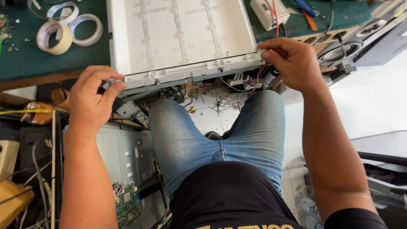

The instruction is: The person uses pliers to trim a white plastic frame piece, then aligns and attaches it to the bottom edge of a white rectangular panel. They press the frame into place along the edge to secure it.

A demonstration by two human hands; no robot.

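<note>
A white flat panel (pixel 182 38) with rows of small round light strips lies on a green-topped workbench (pixel 25 59), its near edge jutting over my knees. My left hand (pixel 91 99) grips the panel's near left corner, fingers curled on the plastic frame edge. My right hand (pixel 288 61) pinches the near right corner of the same frame. Red and black wires (pixel 254 80) hang under that corner. My legs in blue jeans (pixel 212 135) are below the panel.
Three tape rolls (pixel 63 27) lie on the bench at the left. A small white box (pixel 269 12) sits at the back right. Speakers (pixel 343 48) stand on the right. A metal chassis with a green circuit board (pixel 126 202) and loose cables lies on the floor at the left.
</note>
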